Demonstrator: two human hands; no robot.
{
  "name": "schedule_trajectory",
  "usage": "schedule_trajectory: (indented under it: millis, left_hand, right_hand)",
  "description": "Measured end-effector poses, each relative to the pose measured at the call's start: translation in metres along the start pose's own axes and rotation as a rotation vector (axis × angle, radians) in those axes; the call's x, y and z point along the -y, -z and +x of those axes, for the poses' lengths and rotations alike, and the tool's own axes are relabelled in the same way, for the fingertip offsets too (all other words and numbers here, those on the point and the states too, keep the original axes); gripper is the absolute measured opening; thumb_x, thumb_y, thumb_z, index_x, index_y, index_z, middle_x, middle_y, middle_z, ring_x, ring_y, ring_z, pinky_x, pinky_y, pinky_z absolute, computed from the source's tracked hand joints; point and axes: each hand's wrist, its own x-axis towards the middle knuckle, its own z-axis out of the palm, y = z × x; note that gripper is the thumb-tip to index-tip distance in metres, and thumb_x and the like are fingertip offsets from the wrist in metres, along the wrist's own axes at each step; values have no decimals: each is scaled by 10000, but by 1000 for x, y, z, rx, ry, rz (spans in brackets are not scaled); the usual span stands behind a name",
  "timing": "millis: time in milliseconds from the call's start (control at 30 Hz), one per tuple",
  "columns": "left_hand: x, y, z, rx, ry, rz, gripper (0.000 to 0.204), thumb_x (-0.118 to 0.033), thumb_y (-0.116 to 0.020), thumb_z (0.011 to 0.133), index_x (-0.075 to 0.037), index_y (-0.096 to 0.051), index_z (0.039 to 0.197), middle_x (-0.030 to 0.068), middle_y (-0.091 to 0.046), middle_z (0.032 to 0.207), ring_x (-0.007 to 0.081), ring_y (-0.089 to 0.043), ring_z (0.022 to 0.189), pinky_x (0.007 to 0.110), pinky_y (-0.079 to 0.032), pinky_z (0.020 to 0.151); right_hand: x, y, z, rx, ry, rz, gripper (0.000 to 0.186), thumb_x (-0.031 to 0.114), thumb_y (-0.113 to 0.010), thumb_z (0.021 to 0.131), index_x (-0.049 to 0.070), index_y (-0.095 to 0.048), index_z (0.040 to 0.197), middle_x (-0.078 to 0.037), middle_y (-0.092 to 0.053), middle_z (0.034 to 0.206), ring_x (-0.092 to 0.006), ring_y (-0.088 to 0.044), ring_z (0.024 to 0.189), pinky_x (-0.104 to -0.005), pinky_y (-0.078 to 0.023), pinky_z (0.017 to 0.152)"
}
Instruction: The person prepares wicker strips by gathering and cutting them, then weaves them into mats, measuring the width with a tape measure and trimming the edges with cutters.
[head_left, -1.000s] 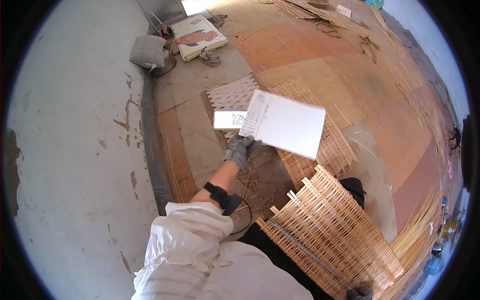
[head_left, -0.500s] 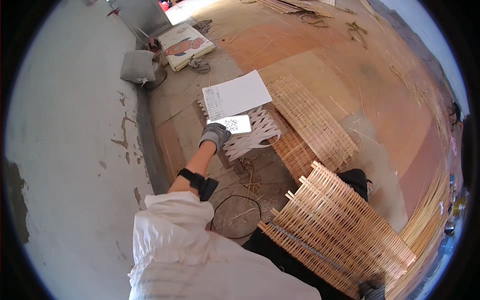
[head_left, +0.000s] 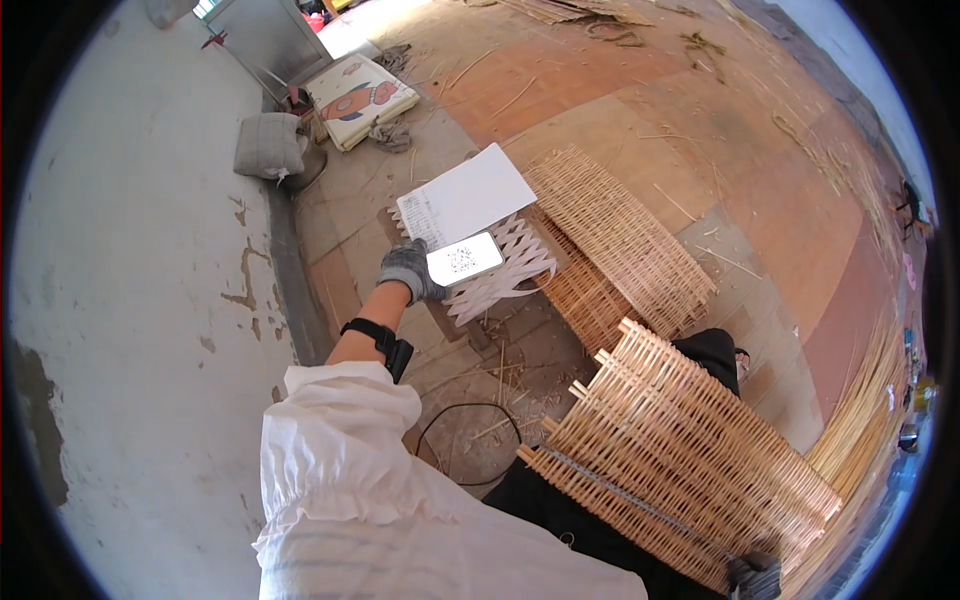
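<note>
My left hand (head_left: 408, 270), in a grey work glove, grips the near-left end of a phone (head_left: 468, 260) with a bright screen showing a square code. The phone is over a low stool (head_left: 525, 252) with a woven strap seat; whether it is lifted clear I cannot tell. A white paper sheet (head_left: 485, 190) with writing lies on the stool just beyond it. Across my lap is a woven wicker panel (head_left: 680, 440) with a metal strip along its near side. My right hand (head_left: 755, 578), also gloved, is closed at the panel's lower right edge.
Two more woven panels (head_left: 630, 235) lie overlapped beside the stool. A black cord loop (head_left: 468, 408) and cane scraps are on the floor. The peeling wall (head_left: 160, 250) stands close on my left, with a grey cushion (head_left: 270, 145) against it. Long cane strips (head_left: 865, 430) lie at right.
My left hand has moved slightly left and now grips the phone's end, where its fingers earlier overlapped the screen. The phone has shifted and tilted a little. My right hand stays at the panel.
</note>
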Motion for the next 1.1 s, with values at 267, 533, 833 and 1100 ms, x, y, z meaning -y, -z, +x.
schedule_trajectory:
  millis: [267,533,833,1100]
  left_hand:
    - [-11,-10,-12,-100,-11,-181,930,-326,-738,427,-54,-328,1216,174,-469,1128,268,-466,1036,323,-382,865]
    - [2,-9,5,-100,-83,-215,986,-272,-767,401,-47,-295,1236,180,-450,1139,290,-441,1056,321,-365,891]
    - [36,-22,69,-10,-113,39,1098,-269,-772,435,-56,-131,1301,192,-415,1184,301,-414,1081,313,-344,904]
    - [-23,5,89,-122,613,-460,596,-355,-619,676,-27,-445,1142,150,-498,1121,325,-479,1015,340,-409,828]
  right_hand:
    - [18,9,4,42,-25,47,223,146,-567,706,62,-469,524,-77,-447,542,-248,-427,577,-372,-335,579]
    - [24,5,2,19,-142,80,188,137,-561,684,70,-455,544,-81,-425,547,-249,-413,596,-373,-330,612]
    - [-12,4,0,62,40,-171,167,147,-564,695,76,-485,567,-78,-464,566,-253,-443,619,-384,-355,687]
    - [-19,0,-9,-32,85,-91,66,90,-560,704,63,-540,647,-66,-516,617,-250,-491,751,-388,-365,812]
